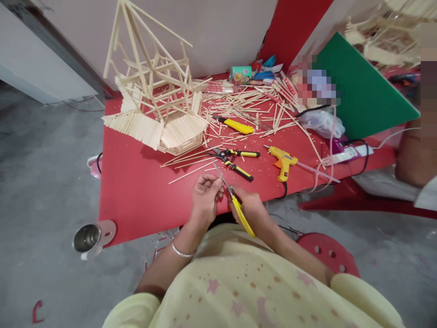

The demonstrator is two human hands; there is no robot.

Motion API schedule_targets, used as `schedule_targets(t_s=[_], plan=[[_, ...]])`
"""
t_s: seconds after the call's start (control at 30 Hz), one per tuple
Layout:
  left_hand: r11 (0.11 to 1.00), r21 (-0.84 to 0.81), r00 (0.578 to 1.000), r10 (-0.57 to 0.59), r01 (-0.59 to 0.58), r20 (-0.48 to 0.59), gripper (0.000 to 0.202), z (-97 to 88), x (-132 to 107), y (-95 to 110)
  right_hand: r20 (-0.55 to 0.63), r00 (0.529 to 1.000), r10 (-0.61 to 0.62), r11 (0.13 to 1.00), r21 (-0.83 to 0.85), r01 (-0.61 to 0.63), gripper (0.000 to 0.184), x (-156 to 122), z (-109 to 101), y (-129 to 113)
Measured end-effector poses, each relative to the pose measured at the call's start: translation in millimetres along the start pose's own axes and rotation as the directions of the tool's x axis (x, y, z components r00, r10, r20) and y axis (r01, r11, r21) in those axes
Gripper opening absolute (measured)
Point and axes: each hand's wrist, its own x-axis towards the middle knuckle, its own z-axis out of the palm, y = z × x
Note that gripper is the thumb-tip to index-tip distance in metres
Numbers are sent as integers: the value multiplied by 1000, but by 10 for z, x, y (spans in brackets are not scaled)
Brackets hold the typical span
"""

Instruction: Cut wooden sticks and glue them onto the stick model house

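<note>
My right hand [251,202] is closed around the yellow handles of a pair of scissors [243,214]. Their narrow metal blades point up and left, past the fingertips of my left hand [205,193]. The left fingers are curled with thumb and forefinger pinched beside the blades; what they hold is too small to make out. Just beyond both hands lie yellow-and-black cutting pliers [235,159] with spread handles, and a few thin wooden sticks [187,174]. A model building of wooden sticks [182,132] stands at the table's back left.
On the red table [136,196] are a yellow utility knife [239,126], a yellow glue gun [282,161] and a heap of sticks [235,100]. A metal mug [107,231] sits at the left corner. A power strip [351,155] and green board [362,91] are right, near another person's arm [411,150].
</note>
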Motion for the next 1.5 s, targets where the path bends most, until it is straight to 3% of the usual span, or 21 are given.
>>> schedule_targets(t_s=[0.13, 0.27, 0.4, 0.53, 0.67, 0.8, 1.07, 1.2, 1.37, 1.5], plan=[[1000, 16, 997, -18, 17, 73, 47, -31, 33, 1, -3, 1000, 7, 999, 42, -7, 24, -10, 7, -14], [978, 199, 965, -109, 62, 237, 40, -141, 106, 31, -6, 1000, 5, 998, 55, -4, 25, -1, -13, -4], [923, 365, 941, -7, -124, 337, 41, -230, 118, 70, 12, 999, -32, 999, 16, 32, 29, 10, -13, -13], [883, 390, 919, 104, -261, 381, 42, -259, 84, 51, -15, 996, -89, 996, -1, 89, 40, 26, 19, -29], [881, 384, 916, 121, -276, 381, 40, -285, 74, -25, -27, 995, -100, 993, -64, 98, 48, 38, 1, -57], [895, 359, 921, 125, -266, 369, 39, -280, 42, -51, -19, 998, -55, 985, -162, 52, 35, 28, -2, -97], [978, 198, 967, 17, -70, 254, 43, -209, 33, -32, -22, 992, 121, 970, -211, -123, 32, 54, 121, -66], [989, 149, 979, -22, -8, 204, 38, -296, 88, -39, -13, 970, 244, 871, -436, -225, 41, 180, 69, -33], [991, 130, 993, 1, -16, 116, 32, -359, 141, 80, -26, 988, 152, 801, -583, -138, 55, 312, 148, -99], [999, 37, 998, -40, 38, 57, 32, -396, 190, 160, 47, 994, 102, 783, -620, -51, 52, 344, 130, -143]])
